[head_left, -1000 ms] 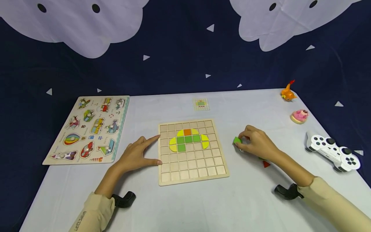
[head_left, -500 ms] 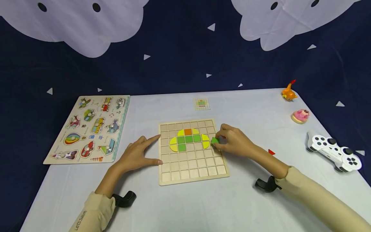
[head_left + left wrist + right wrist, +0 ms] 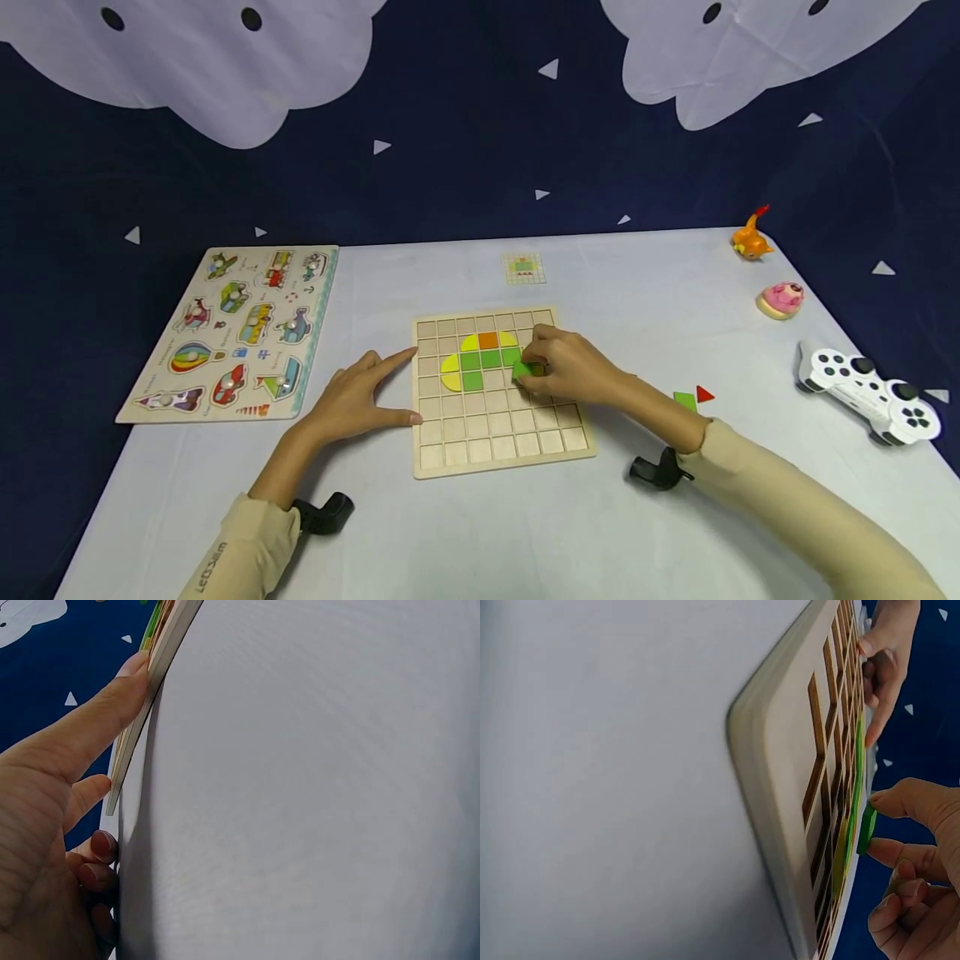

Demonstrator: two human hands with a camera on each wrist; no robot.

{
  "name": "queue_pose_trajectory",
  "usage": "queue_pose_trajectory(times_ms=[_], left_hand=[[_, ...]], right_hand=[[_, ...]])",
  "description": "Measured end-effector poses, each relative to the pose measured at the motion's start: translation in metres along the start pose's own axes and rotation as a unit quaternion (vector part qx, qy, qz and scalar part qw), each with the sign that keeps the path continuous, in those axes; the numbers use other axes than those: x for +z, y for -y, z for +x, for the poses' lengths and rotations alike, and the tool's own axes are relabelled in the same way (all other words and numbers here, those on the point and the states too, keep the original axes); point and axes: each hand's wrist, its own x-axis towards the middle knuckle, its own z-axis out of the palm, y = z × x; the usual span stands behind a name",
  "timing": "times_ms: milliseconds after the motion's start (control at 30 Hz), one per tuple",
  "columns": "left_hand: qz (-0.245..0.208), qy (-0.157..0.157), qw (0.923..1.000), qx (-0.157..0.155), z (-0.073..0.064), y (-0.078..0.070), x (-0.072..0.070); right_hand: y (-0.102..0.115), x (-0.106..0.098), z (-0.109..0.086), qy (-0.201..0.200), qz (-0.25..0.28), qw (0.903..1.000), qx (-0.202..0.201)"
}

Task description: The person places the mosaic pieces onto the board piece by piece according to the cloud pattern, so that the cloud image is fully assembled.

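A wooden grid board (image 3: 480, 452) lies mid-table, with yellow curved tiles (image 3: 451, 372), an orange square tile (image 3: 487, 340) and several green square tiles (image 3: 472, 381) set in its cells. Thumb and index finger of my left hand (image 3: 351, 402) are spread straight, their tips touching the board's left edge. Over the board's right part, my right hand (image 3: 576, 367) pinches a green square tile (image 3: 867, 827) between thumb and finger, held just above the surface in the right wrist view. This hand hides the yellow tiles on the right.
Behind the board lies a small pattern card (image 3: 525, 268). A loose green square (image 3: 684, 401) and a red triangle (image 3: 704, 393) lie beside the right forearm. A peg puzzle (image 3: 232, 333) occupies the left; a game controller (image 3: 866, 393), pink figure (image 3: 781, 300) and orange figure (image 3: 752, 242) stand right.
My right hand has carried the green square tile leftward from the table at right to over the board. The loose green square has come into view. My left hand stays at the board's edge.
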Motion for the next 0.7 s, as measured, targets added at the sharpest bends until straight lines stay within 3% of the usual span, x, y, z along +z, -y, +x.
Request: queue_pose_trajectory(times_ms=[367,700], left_hand=[[-0.004,0.002,1.0,-0.005,0.0,0.0,0.001],[-0.002,0.002,1.0,-0.006,0.0,0.001,0.001]], right_hand=[[0.011,0.014,0.016,0.015,-0.012,0.9993,-0.032],[0.012,0.022,0.017,0.013,-0.017,0.9986,-0.048]])
